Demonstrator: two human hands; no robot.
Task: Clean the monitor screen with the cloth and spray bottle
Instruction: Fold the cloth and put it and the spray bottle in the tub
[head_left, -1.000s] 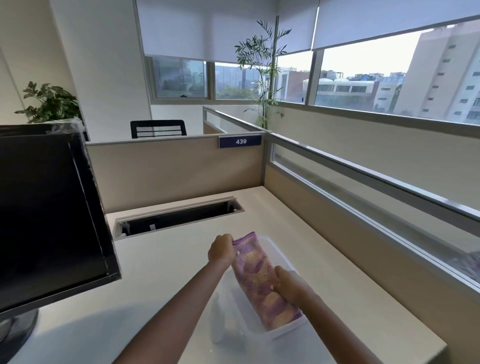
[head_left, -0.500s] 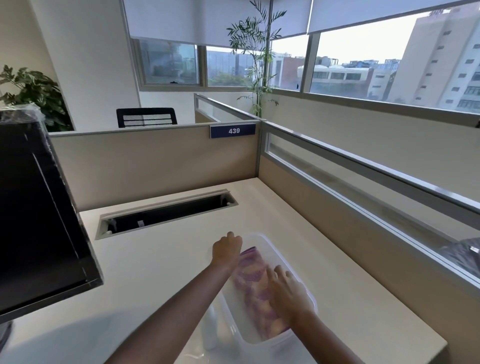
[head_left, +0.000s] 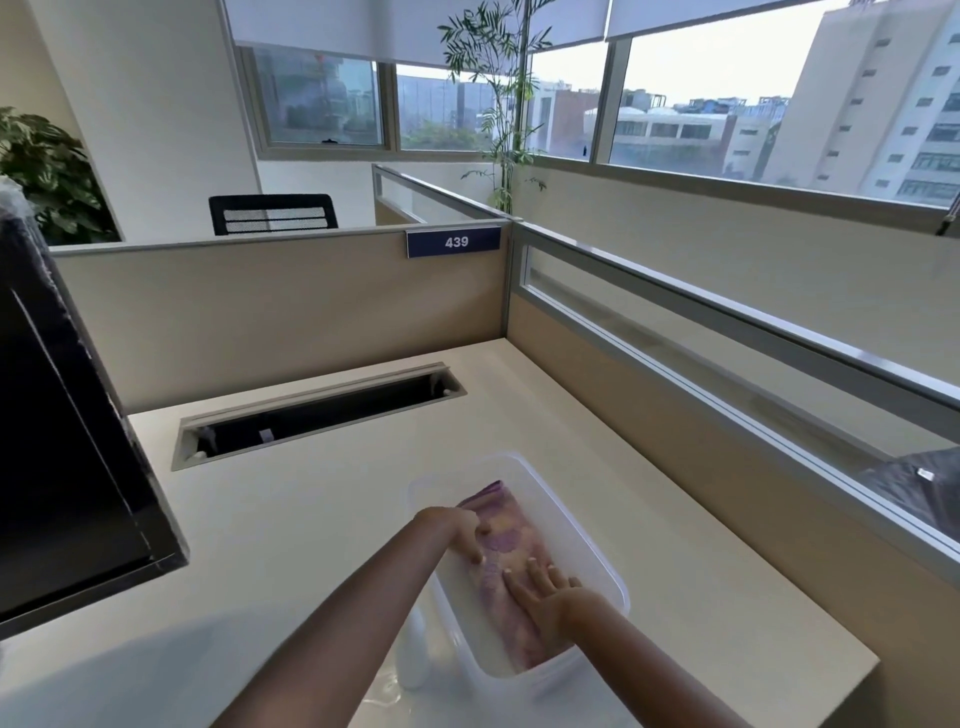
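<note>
L hand (head_left: 460, 532) fingers down on cloth (head_left: 506, 551), R hand (head_left: 545, 597) flat, open, pressing it in tub (head_left: 587, 540)

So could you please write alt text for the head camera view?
Both hands, left and right, press a purple-and-yellow cloth flat inside a clear plastic tub on a cream desk; a dark monitor stands at left.

I'm in an office cubicle: beige partition panels (head_left: 280, 312), a blue "439" number plate (head_left: 453, 242), black monitor (head_left: 57, 441) at left.
</note>
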